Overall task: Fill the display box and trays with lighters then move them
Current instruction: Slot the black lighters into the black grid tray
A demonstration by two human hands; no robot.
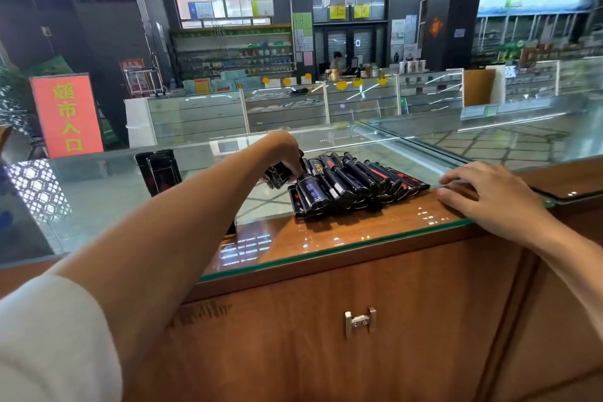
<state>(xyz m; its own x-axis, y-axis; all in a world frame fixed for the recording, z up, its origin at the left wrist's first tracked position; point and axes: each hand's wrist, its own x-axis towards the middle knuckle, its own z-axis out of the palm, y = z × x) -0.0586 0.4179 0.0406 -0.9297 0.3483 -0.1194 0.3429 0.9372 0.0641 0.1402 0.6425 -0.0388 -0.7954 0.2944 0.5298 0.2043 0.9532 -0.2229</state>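
A pile of several black lighters (355, 186) with red and white markings lies on the glass counter top (326, 238), leaning against one another in a row. My left hand (284, 153) reaches over the pile's left end and is shut on a small bunch of black lighters (277, 174). My right hand (489, 196) rests flat on the glass just right of the pile, fingers apart, holding nothing. A black display box (160, 173) holding upright lighters stands on the glass to the left of the pile.
The counter is a wooden cabinet (326, 336) with a metal handle (360, 321) under the glass. A second glass top (489, 137) joins at the right. A red sign (67, 116) stands at the far left. Shop counters and shelves fill the background.
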